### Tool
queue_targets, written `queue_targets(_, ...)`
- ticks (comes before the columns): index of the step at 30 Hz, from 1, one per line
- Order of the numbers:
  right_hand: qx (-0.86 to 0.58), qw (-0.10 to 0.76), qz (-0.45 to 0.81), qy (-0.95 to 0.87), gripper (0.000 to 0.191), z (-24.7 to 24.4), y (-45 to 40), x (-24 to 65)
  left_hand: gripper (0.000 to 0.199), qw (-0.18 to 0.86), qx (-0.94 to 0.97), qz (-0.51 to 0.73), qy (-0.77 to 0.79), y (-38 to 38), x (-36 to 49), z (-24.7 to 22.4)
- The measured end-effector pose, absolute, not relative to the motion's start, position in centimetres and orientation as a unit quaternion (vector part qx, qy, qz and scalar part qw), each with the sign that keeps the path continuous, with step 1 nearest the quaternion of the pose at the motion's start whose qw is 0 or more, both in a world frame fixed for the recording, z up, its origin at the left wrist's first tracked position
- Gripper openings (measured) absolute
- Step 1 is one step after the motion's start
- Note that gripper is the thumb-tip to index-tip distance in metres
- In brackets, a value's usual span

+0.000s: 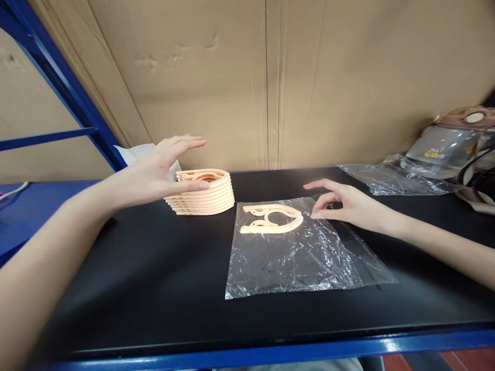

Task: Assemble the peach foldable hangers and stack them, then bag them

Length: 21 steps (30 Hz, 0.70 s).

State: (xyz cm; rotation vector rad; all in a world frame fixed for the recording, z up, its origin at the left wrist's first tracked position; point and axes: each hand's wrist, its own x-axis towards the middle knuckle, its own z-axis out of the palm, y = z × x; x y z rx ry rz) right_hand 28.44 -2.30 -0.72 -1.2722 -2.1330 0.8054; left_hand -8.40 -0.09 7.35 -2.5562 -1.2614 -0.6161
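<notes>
A stack of several peach-coloured plastic pieces, like folded hangers [204, 198], stands left of centre on the black tabletop. My left hand [162, 172] is at the stack's upper left, fingers apart, its thumb over the top piece; contact is unclear. One matching peach piece [273, 228] lies flat on a clear plastic bag [286, 263], near the bag's far edge. Just right of that piece, my right hand [340, 203] hovers over the bag's corner with fingers curved and apart, holding nothing.
At the back right are another clear bag [390, 178] and a transparent container with a brown lid [443, 147], beside a dark strap. Cardboard [232, 87] rises behind the table. A blue metal frame [73, 77] is at left, with white wrapping behind the stack.
</notes>
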Motion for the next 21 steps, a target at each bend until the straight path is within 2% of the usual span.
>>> queue_targets(5,-0.441,0.266,0.384,-0.766,0.060,-0.6,-2.5,28.0,0.087,0.020,-0.826,-0.123,-0.550,1.3,-11.4,7.6)
queue_targets(10,-0.421,0.261,0.434,-0.753,0.062,-0.9,-2.2,28.2,0.078,-0.003,-0.835,-0.096,-0.543,1.8,-12.0,7.4)
queue_targets(21,-0.412,0.233,0.424,-0.772,0.056,-0.7,-2.3,28.4,0.070,-0.045,-0.833,-0.109,-0.540,1.6,-11.6,7.3)
